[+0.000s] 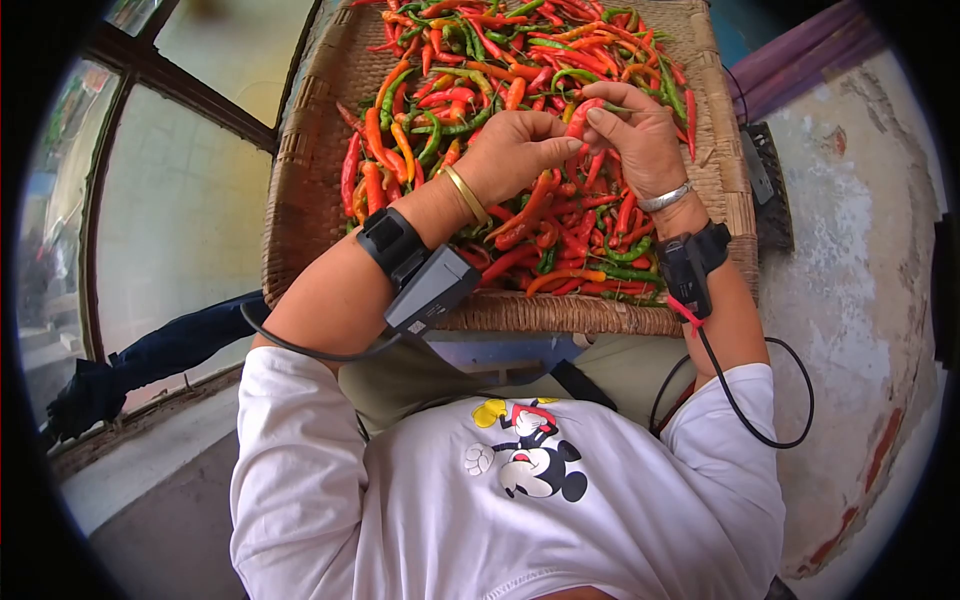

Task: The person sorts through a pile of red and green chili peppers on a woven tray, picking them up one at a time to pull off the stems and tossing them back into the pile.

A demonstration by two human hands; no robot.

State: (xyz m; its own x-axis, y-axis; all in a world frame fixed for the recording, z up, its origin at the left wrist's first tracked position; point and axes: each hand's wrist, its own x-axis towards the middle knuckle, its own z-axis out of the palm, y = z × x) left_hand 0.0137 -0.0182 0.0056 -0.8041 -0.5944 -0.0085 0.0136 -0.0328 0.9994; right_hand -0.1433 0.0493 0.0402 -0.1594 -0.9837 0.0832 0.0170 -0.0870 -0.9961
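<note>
A curved red chili pepper [581, 121] is held between my two hands, over a wide woven basket [625, 318]. My right hand [648, 140] pinches its upper end between thumb and forefinger, where a bit of green shows. From the other side, the closed thumb and fingers of my left hand [512, 155] grip its lower end; the fingertips partly hide it. Beneath and around both hands lie many loose chili peppers [515, 258], mostly red, with some green and orange ones.
A window with a dark frame [105, 200] stands on the left, with a dark folded cloth [170, 350] before it. A peeling wall [835, 260] rises on the right. Devices are strapped to both wrists, and a black cable [735, 405] loops by my right arm.
</note>
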